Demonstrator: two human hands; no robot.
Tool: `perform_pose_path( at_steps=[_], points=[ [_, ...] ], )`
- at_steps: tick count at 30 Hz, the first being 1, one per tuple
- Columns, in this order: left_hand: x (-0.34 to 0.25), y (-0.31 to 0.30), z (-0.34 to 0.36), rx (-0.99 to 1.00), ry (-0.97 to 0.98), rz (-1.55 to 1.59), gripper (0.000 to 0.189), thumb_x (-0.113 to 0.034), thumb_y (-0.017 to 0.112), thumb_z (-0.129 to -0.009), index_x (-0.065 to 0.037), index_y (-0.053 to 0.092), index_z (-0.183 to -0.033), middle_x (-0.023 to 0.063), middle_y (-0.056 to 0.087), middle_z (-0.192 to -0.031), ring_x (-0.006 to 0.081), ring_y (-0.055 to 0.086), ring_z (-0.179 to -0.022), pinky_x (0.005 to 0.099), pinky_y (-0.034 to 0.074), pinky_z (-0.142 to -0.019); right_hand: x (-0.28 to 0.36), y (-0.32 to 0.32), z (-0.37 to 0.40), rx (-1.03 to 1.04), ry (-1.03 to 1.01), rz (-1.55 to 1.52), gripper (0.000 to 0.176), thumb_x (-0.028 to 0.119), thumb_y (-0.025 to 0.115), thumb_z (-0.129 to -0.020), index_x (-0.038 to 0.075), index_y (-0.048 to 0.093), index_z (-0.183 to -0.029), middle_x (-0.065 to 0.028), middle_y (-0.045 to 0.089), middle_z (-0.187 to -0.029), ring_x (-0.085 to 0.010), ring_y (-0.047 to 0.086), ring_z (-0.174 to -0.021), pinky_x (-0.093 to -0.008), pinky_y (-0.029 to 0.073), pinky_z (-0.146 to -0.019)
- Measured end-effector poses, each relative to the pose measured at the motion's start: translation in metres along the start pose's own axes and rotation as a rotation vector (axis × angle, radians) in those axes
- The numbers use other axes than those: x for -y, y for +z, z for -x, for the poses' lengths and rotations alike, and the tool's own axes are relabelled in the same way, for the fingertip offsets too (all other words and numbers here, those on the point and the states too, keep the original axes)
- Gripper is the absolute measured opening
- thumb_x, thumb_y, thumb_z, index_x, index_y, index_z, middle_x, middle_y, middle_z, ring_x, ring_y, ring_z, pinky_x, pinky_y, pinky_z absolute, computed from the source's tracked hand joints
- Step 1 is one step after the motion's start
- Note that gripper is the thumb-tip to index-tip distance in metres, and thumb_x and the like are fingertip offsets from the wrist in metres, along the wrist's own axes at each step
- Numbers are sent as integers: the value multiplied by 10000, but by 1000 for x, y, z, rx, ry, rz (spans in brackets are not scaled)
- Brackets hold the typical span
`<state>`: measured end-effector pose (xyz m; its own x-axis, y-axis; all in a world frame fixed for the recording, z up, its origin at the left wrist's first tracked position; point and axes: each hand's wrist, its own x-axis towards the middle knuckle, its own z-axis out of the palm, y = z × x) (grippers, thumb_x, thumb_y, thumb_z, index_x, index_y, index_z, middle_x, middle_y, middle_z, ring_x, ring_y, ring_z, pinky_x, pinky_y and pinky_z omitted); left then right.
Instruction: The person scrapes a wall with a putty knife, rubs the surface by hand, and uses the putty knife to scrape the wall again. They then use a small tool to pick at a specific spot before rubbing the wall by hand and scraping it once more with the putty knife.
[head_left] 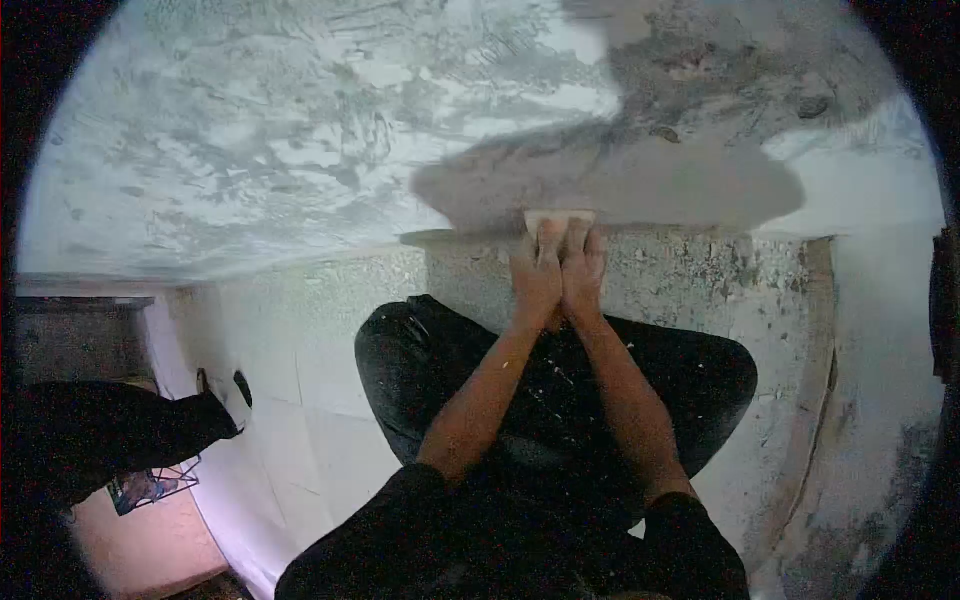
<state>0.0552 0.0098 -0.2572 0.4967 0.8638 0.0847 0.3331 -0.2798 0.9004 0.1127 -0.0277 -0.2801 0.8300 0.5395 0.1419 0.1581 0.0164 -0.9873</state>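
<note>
A pale flat putty knife (560,216), wider at its far edge, is pressed to the foot of the patchy white-grey wall (330,130). My left hand (537,268) and my right hand (584,265) are side by side, closed on it with fingers pointing at the wall. Its handle is hidden under my hands. My shadow darkens the wall around the blade. Below my wrists, the floor (680,275) is speckled with pale flecks. My crossed legs (420,350), in dark trousers with white spots, lie on either side of my forearms.
At the left, another person's dark-clothed leg (130,430) extends toward the white floor tiles (290,440). A black wire-frame object (155,487) stands by that leg. On the right, a cracked strip (820,400) runs along the floor beside a white surface (885,300).
</note>
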Motion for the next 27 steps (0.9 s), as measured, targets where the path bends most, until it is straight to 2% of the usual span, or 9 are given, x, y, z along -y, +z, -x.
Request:
perform_pose_path(
  at_steps=[2,5,8,10,11,15,18,23,27],
  points=[
    [-2,-5,2,-23,110,-126,464,-386,413,-881,-11,472,-1149,247,491,-1027,360,477,-905,432,362,-792,3,4,5,-22,103,-244,277,244,417,-900,-19,483,-959,-126,517,-848,-170,483,-724,-316,418,-638],
    [-18,0,0,1,-265,298,460,-391,416,-890,40,517,-1015,150,565,-900,230,532,-753,343,424,-670,-4,-6,7,-4,-154,340,399,146,509,-823,-49,446,-1165,-305,483,-1051,-405,525,-829,-433,428,-715],
    [-8,18,-7,-112,-339,787,450,-379,431,-885,49,537,-977,156,575,-846,230,538,-718,347,423,-640,9,-17,-8,-225,-832,1089,278,234,447,-891,-32,477,-969,-104,529,-846,-151,471,-753,-301,409,-645],
    [-26,-3,-6,-39,-238,268,441,-364,435,-885,58,552,-932,156,568,-777,215,533,-711,353,417,-648,-28,-4,-2,75,-48,335,305,230,462,-886,-45,472,-1018,-131,524,-912,-196,477,-806,-325,411,-689],
    [-15,1,-2,-110,-40,-9,441,-361,435,-884,62,560,-881,144,560,-717,195,529,-700,348,409,-668,-48,2,3,1,-336,377,449,73,558,-774,-51,422,-1183,-294,483,-1074,-394,524,-814,-419,454,-697],
    [-26,-7,-2,-104,114,-28,431,-357,442,-881,60,549,-894,153,558,-761,193,522,-730,347,407,-676,-9,2,5,15,-117,224,434,94,560,-781,-44,434,-1173,-287,469,-1096,-377,522,-802,-402,463,-687],
    [-27,7,-5,-72,-324,558,422,-354,443,-880,55,540,-917,176,557,-827,212,521,-783,350,402,-701,8,-6,-2,-100,-338,381,425,121,563,-788,-39,444,-1164,-279,471,-1086,-369,523,-822,-407,464,-697],
    [-36,-15,-11,41,-189,-137,416,-329,448,-879,57,508,-1024,185,582,-909,269,552,-755,377,424,-665,-6,7,2,-80,-54,186,402,356,408,-898,-27,457,-1008,-120,514,-893,-187,486,-791,-323,416,-681],
    [-48,-8,-7,20,-207,238,487,-420,409,-883,47,543,-924,160,557,-836,209,506,-769,347,401,-710,23,-9,-7,-44,31,52,375,130,480,-831,-61,442,-1151,-244,486,-1113,-373,522,-919,-395,462,-719]
  ],
)
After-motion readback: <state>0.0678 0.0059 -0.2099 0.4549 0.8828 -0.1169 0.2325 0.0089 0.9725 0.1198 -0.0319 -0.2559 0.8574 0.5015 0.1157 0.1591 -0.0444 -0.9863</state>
